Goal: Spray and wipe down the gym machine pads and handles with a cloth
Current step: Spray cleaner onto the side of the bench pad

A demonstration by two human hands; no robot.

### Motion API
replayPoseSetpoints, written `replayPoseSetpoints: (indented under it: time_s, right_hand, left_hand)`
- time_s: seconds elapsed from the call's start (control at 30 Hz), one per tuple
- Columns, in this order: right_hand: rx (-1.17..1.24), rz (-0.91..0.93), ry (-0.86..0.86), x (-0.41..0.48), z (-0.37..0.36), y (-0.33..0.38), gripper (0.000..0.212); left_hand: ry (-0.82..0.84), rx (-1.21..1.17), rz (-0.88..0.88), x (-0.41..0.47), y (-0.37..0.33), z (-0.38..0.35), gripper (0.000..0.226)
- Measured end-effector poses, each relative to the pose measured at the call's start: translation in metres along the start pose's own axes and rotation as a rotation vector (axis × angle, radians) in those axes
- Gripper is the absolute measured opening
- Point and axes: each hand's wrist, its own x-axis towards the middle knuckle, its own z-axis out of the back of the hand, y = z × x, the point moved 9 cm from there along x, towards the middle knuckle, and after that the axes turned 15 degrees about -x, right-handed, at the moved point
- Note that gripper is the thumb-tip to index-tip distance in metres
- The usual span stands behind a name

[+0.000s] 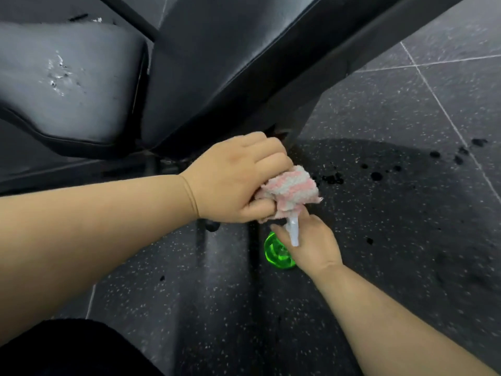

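Observation:
My left hand (233, 180) grips a bunched pink and white cloth (290, 189) just below the lower end of a long black machine pad (222, 63). Directly beneath the cloth, my right hand (311, 245) holds a green spray bottle (276, 253) by its white spray head (294, 232), low over the floor. A second black pad (70, 85) at the left shows wet droplets on its surface.
Dark speckled floor tiles (406, 213) with wet spots lie to the right. A black frame bar (225, 267) of the machine runs along the floor under my hands. My dark clothing (67, 351) fills the lower left corner.

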Motion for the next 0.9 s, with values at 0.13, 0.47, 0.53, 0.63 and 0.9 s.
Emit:
replayPoseSetpoints:
  time_s: [0.13, 0.47, 0.53, 0.63, 0.9]
  right_hand:
    - [0.081, 0.052, 0.149, -0.012, -0.012, -0.001, 0.072]
    - [1.607, -0.345, 0.067, -0.030, 0.133, -0.062, 0.032]
    - [1.731, -0.196, 0.076, -0.038, 0.190, -0.060, 0.044]
    - [1.759, -0.167, -0.105, -0.056, 0.255, -0.083, 0.050]
    - [1.790, -0.354, -0.652, -0.119, 0.388, -0.161, 0.014]
  left_hand:
    - [0.059, -0.084, 0.154, 0.007, 0.021, -0.025, 0.044]
    - [-0.230, -0.286, 0.331, 0.087, 0.000, 0.026, 0.043]
    - [-0.264, -0.497, 0.367, 0.115, -0.015, 0.041, 0.032]
    - [-0.187, -0.688, 0.298, 0.167, -0.053, 0.067, 0.011]
    - [-0.285, -0.548, -0.059, 0.286, -0.151, 0.172, 0.030]
